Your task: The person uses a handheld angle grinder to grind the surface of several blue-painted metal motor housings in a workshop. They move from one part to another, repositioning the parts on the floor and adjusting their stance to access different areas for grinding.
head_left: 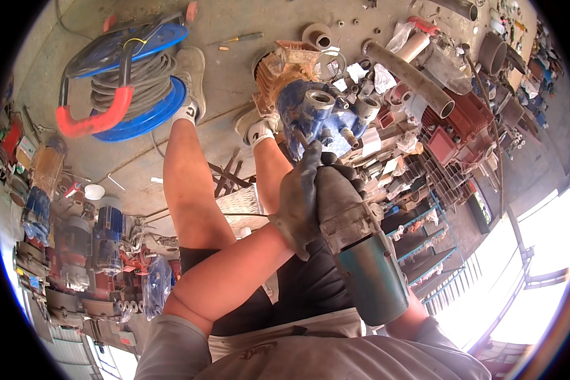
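Observation:
My left hand [297,202], in a dark, worn work glove, is closed round the front of a power tool [370,275]. The tool has a scuffed grey nose housing and a teal cylindrical body, which slants back toward my lap. Its narrow front end points at a blue cast-metal machine body [316,114] with round ports; I cannot tell whether they touch. A rusty, orange-brown motor [285,66] adjoins the blue body on its far side. My right forearm [411,313] passes behind the tool, which hides my right hand and its fingers.
A cable reel [145,107] with blue discs and a red-gripped frame stands at far left. A screwdriver [244,38] lies beyond. Metal pipes [411,79], red housings [456,130] and a teal rack [434,247] crowd the right. Several motors [109,234] line the left.

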`<state>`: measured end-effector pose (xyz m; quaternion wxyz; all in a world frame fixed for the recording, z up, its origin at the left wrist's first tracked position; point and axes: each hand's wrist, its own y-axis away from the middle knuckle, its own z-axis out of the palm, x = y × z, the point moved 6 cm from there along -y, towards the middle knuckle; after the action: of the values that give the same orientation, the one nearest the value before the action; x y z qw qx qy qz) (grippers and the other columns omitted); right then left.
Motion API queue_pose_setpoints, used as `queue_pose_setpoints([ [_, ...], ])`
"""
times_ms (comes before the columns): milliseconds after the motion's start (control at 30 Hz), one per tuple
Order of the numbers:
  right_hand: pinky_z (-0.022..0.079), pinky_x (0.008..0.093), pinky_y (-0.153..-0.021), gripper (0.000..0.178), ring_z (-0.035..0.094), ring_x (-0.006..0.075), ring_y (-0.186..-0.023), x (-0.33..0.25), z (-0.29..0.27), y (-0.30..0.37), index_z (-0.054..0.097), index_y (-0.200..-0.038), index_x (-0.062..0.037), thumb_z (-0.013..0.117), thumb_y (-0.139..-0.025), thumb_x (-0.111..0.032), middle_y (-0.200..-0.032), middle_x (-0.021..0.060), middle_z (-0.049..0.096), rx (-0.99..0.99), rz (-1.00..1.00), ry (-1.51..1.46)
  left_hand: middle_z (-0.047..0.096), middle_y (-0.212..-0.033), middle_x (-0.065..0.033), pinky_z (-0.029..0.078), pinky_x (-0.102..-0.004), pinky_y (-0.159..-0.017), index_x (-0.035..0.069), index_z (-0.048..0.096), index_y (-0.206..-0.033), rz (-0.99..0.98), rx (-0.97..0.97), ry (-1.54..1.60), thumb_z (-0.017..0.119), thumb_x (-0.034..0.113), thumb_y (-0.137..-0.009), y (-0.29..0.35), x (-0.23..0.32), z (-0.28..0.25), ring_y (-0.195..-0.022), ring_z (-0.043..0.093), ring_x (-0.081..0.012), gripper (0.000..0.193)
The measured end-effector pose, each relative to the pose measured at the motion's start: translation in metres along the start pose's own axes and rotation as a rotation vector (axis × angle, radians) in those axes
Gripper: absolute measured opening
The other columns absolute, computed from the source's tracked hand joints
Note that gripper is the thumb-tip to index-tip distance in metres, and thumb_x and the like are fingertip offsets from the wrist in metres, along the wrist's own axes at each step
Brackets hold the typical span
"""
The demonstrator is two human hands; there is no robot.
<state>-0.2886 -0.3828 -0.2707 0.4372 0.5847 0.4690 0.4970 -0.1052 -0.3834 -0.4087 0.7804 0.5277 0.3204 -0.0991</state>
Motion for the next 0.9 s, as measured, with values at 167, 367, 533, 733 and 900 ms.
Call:
queue_pose_setpoints([
  [167,0.061,0.0349,-0.091,0.069,0.072,0.0199,-0.106,-0.024,0.03,0.015,0.054,-0.148,0.0003,0.083,-0.093,-0.027,-0.126,0.009,0.07,-0.056,-0.209,0.4,0.07,-0.088,-0.0153,0.061,-0.0531,-0.082,0.012,0.057,-0.106,-0.036,-0.03,0.05,0.06,0.044,-0.108,-0.001,-0.003,-0.004,-0.084,0.073,-0.0366,0.032],
  [367,0.058,0.0366,-0.098,0.084,0.069,0.02,-0.114,-0.025,0.049,0.013,0.046,-0.158,-0.0023,0.087,-0.089,-0.03,-0.135,0.009,0.067,-0.11,-0.23,0.291,0.071,-0.091,-0.0139,0.06,-0.0546,-0.085,0.013,0.061,-0.104,-0.043,-0.116,0.047,0.058,0.045,-0.109,-0.005,-0.003,-0.01,-0.089,0.073,-0.0377,0.033],
  [533,0.059,0.039,-0.091,0.065,0.074,0.0276,-0.105,-0.043,0.041,0.02,0.057,-0.147,-0.0008,0.08,-0.091,-0.025,-0.122,0.0145,0.072,0.132,-0.269,0.922,0.071,-0.094,-0.0129,0.058,-0.0565,-0.088,0.013,0.064,-0.103,-0.026,-0.189,0.074,0.058,0.046,-0.109,-0.01,-0.006,-0.014,-0.092,0.071,-0.0381,0.034],
  [733,0.059,0.0454,-0.082,0.062,0.073,0.0414,-0.095,-0.045,0.054,0.019,0.06,-0.139,0.0011,0.076,-0.089,-0.032,-0.114,0.0223,0.071,0.105,-0.508,1.232,0.071,-0.093,-0.0112,0.056,-0.0538,-0.09,0.014,0.065,-0.102,0.002,-0.174,0.048,0.056,0.046,-0.11,-0.001,-0.004,-0.004,-0.091,0.069,-0.0349,0.034],
  [900,0.058,0.0473,-0.082,0.076,0.071,0.0432,-0.094,-0.059,0.102,0.044,0.057,-0.138,0.0048,0.08,-0.084,-0.044,-0.115,0.0256,0.069,-0.018,-0.442,1.474,0.068,-0.096,-0.0116,0.058,-0.0527,-0.085,0.016,0.056,-0.103,-0.082,-0.175,0.143,0.051,0.045,-0.112,0.006,-0.005,0.005,-0.091,0.068,-0.0331,0.031],
])
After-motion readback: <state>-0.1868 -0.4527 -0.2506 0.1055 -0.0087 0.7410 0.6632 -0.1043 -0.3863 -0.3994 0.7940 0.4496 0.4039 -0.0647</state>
